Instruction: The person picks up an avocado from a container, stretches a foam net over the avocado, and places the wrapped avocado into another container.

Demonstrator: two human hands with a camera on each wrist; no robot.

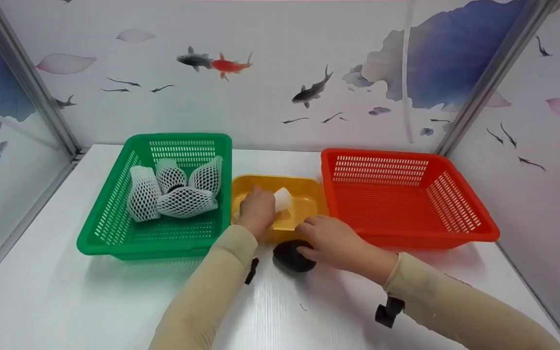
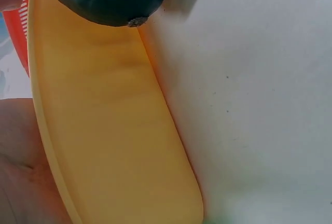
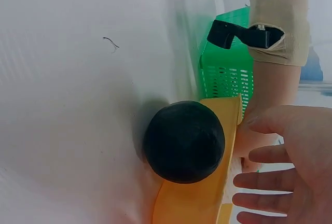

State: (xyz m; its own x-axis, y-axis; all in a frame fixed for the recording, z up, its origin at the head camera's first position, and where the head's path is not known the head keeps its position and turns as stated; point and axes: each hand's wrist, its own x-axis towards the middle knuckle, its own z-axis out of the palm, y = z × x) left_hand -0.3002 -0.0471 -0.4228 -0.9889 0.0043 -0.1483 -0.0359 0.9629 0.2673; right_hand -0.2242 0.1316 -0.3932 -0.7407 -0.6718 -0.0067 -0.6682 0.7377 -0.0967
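Observation:
My left hand (image 1: 259, 206) reaches down into the yellow bin (image 1: 311, 187), right at a white foam net sleeve (image 1: 283, 199) that sticks out beside it. Its fingertips are hidden, so I cannot tell whether they grip the sleeve. A dark, nearly black avocado (image 1: 293, 256) rests on the table against the bin's near wall; its stem end shows in the left wrist view. My right hand (image 1: 333, 240) is beside the avocado, fingers toward the bin and thumb overlapping the fruit in the head view. In the right wrist view its fingers are straight and spread.
On the left, a green basket (image 1: 100, 209) holds several fruits in white foam nets (image 1: 187, 201). A red basket (image 1: 382, 209) stands on the right, close against the yellow bin. Printed panels (image 1: 270, 116) wall in the back and sides. A small dark thread (image 1: 303, 307) lies on the white table.

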